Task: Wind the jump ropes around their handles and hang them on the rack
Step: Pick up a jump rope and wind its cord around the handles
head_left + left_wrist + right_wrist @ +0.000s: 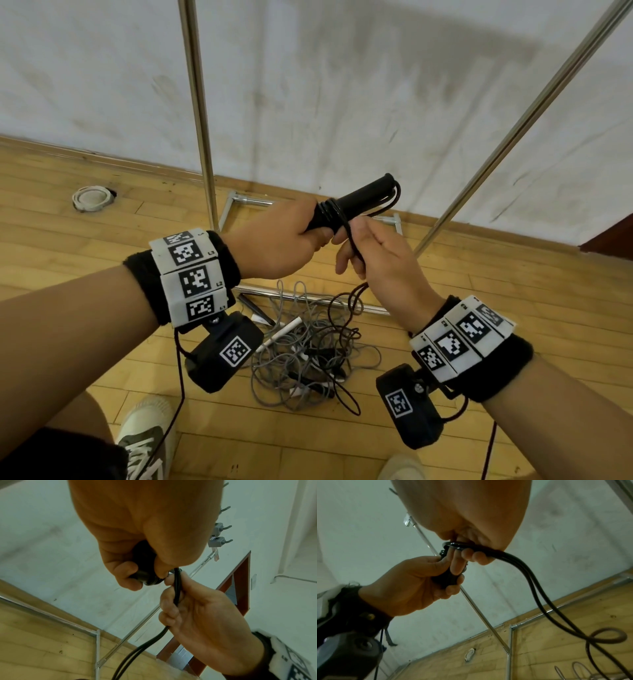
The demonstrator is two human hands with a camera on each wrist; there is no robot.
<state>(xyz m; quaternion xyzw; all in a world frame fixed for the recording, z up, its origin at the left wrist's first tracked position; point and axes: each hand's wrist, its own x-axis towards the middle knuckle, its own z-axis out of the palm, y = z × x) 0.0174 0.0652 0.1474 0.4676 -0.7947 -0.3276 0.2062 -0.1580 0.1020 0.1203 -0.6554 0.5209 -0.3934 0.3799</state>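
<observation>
Curled tight round the lower end of a pair of black, matte, cylindrical jump-rope handles: the fingers of the left hand, thumb pressed near the wound turns. Pinched between thumb and bent fingers of the right hand, just beside the left: a doubled run of thin, glossy black rope cord, smooth and round in section. Several snug black coils already lapped round the middle of the handles, right above the left fist; a slack loop of the same cord bowed past the handles' rounded far end. Handles tilted up and to the right, held in the air over the floor. Below the right hand, two cord strands dropping away in loose curves toward a tangled heap of thin grey and black ropes with white and dark handle pieces, lying on pale, yellowish wooden plank flooring. Behind the hands, a shiny tubular metal rack: one upright pole, one slanted pole, low base bars on the floor near a scuffed white wall. Grey plastic hooks high on the rack, seen from the left wrist.
</observation>
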